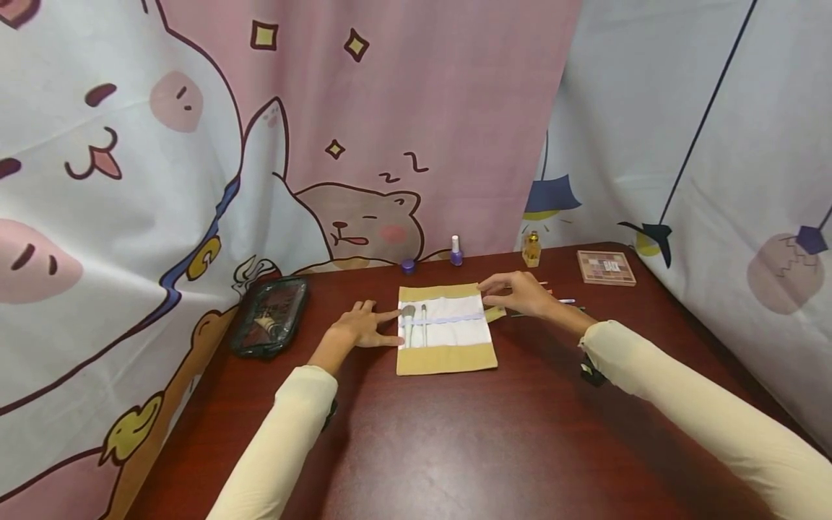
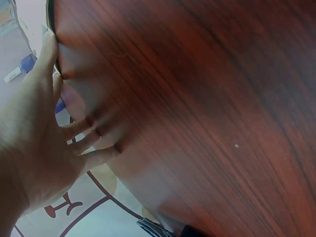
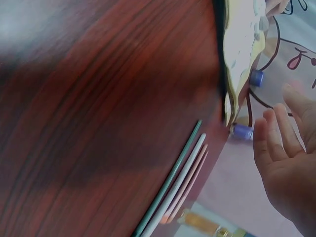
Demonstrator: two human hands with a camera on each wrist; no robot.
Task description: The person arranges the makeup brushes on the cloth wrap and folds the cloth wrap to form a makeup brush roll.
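Left hand (image 1: 360, 325): fingers spread apart, thumb and forefinger at the left edge of an unrolled yellow-and-white fabric brush roll (image 1: 448, 359).
Right hand (image 1: 520, 292): fingers loosely bent and slightly apart at the brush roll's far right corner; whether they touch the cloth cannot be told.
Brush roll: flat on the red-brown wood-grain tabletop (image 1: 416, 448), between the two hands.
Makeup brushes: a large brush (image 1: 407, 332) and a slimmer brush (image 1: 425, 328) stand side by side at the brush roll's left end, under its lilac band (image 1: 455, 318).
Yellow strap (image 1: 495, 313): juts from the brush roll's right edge.
Slim sticks (image 3: 170, 190): green, white and pinkish, to the brush roll's right.
Beyond the brush roll: a purple jar (image 1: 408, 266) and a purple nail polish bottle (image 1: 456, 253).
Far right of the brush roll: a golden perfume bottle (image 1: 531, 251), then an eyeshadow palette (image 1: 607, 267).
Left of the brush roll: a black-edged, see-through pouch (image 1: 269, 316), well apart.
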